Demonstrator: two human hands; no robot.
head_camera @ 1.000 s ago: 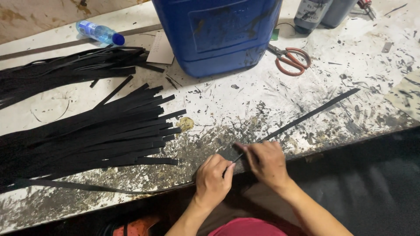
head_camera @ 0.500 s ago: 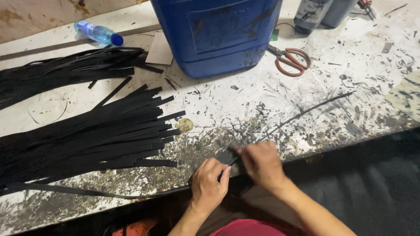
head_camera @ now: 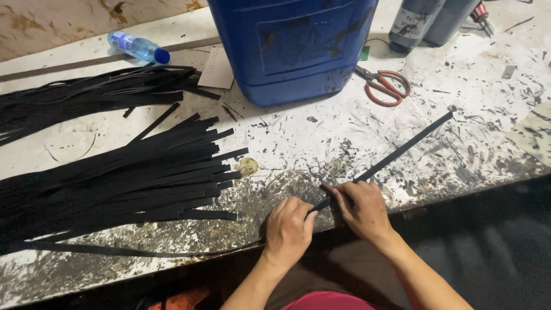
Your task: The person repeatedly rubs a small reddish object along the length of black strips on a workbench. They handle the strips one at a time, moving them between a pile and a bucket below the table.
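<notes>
A long narrow black strip [head_camera: 402, 150] runs diagonally across the stained white worktable [head_camera: 321, 138], its far end up and to the right. Both hands pinch its near end at the table's front edge. My left hand [head_camera: 288, 229] grips the tip from the left. My right hand [head_camera: 361, 208] holds it just beside, fingers curled over the strip. A big pile of similar black strips [head_camera: 132, 178] lies to the left of my hands.
A large blue plastic canister [head_camera: 293, 46] stands at the back centre. Red-handled scissors [head_camera: 385, 86] lie right of it, dark bottles [head_camera: 427, 20] behind. A small water bottle [head_camera: 138, 47] and a second bundle of black strips [head_camera: 97, 95] lie at the back left.
The strip lifted and turned on edge half a second ago, and now lies flat again. Both hands shifted slightly along its near end.
</notes>
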